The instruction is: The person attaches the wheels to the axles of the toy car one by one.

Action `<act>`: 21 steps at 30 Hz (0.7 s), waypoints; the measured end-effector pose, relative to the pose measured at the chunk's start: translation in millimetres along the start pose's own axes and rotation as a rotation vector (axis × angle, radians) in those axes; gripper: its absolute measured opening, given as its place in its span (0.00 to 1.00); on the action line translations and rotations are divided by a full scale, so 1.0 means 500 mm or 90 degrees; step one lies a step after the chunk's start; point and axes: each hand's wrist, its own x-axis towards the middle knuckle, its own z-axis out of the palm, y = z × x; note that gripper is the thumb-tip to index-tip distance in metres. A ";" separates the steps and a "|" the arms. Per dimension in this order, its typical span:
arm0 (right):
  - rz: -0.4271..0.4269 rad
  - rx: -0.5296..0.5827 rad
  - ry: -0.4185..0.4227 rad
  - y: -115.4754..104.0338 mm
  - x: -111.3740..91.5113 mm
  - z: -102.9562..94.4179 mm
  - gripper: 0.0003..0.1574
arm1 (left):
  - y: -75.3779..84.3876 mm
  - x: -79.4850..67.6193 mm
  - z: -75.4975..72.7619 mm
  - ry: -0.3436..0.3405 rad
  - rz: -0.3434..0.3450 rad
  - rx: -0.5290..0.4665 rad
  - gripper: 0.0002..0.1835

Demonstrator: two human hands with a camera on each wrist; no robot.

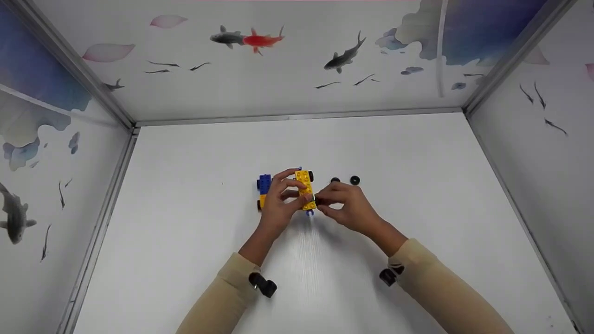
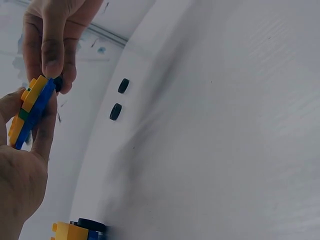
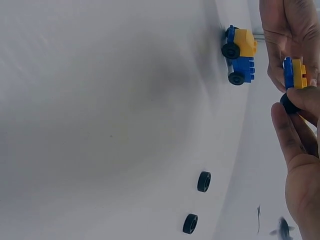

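My left hand (image 1: 278, 204) grips a toy car base (image 1: 304, 178) made of yellow bricks on a blue underside, with a green piece visible in the left wrist view. One black wheel (image 1: 311, 176) sits at its far right side. Between the thumb and fingers of my right hand (image 1: 355, 211), a black wheel (image 3: 288, 104) is pinched against the near right side of the base. Fingers hide part of this wheel, so I cannot tell whether it is seated.
Left of the hands stands a second toy car (image 3: 245, 47) of blue and yellow bricks with black wheels, partly behind the left hand in the head view. Two loose black wheels (image 1: 355, 180) lie on the white table (image 1: 185, 162) beyond the right hand. Printed walls surround the table.
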 end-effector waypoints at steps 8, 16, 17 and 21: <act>0.006 0.009 0.008 0.000 -0.001 0.004 0.17 | 0.001 -0.002 0.004 -0.001 0.015 0.005 0.09; 0.016 0.010 0.014 0.000 -0.001 0.009 0.17 | 0.001 -0.003 0.005 0.002 0.022 -0.011 0.09; 0.018 0.009 0.015 0.000 -0.001 0.009 0.17 | 0.001 -0.003 0.005 0.002 0.021 -0.015 0.09; 0.021 0.016 0.017 0.000 0.001 0.008 0.17 | 0.002 -0.002 0.005 0.006 0.012 -0.024 0.10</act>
